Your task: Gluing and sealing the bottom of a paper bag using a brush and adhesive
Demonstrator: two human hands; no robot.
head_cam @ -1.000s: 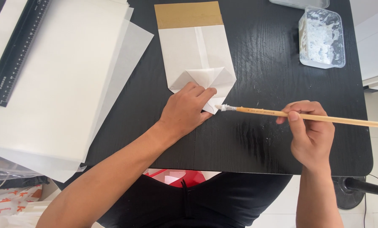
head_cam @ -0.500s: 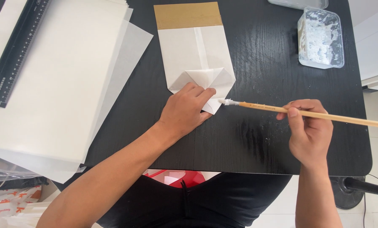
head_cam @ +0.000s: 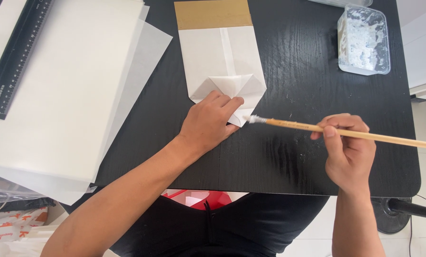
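Brush [head_cam: 346,133] tip nudged left to the bag's [head_cam: 222,62] folded edge — right hand [head_cam: 348,152] grip pinching it, left hand [head_cam: 208,121] pressing flat.

left hand [head_cam: 208,123] pressing paper bag [head_cam: 222,62] | right hand [head_cam: 348,150] gripping brush [head_cam: 346,134]

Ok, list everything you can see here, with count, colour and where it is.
Table: one, black, under everything.
Paper bag: one, white with a brown top strip, flat at top centre, bottom folded.
Paper sheets: a stack, white, left side.
Ruler: one, black, on the stack, far left.
Tub: one, clear with white paste, top right.
Brush: one, light wood, tip at the bag's folded corner.
Left hand: pressing the bag's bottom fold.
Right hand: holding the brush.
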